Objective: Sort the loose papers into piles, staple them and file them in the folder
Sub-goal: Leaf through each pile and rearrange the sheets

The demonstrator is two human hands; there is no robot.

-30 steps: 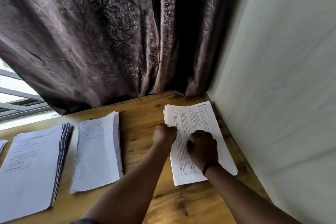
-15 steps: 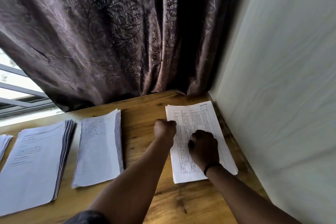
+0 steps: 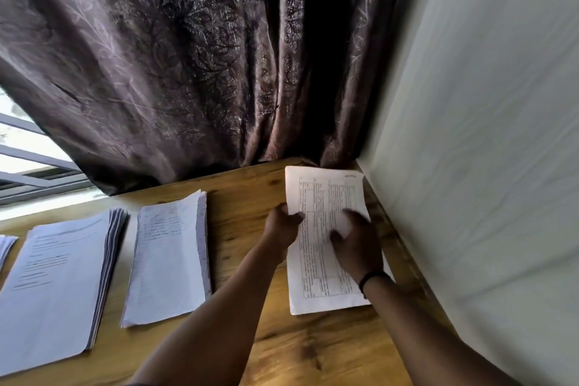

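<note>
free: bare table (image 3: 250, 197) between piles | blocked: wall (image 3: 470, 166) right, curtain (image 3: 188, 72) behind

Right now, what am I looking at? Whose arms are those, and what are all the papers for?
The picture comes from a camera worn on a person's head, looking down, so the arms are that person's own. There is no robot here. They stand at a wooden table in a corner, with a curtain behind it and a wall on the right. The left hand pinches the left edge of the printed pile nearest the wall. The right hand rests on top of it, with a dark band at the wrist. Two more piles lie to the left: a middle pile and a bigger left pile. The person is sorting papers.
</note>
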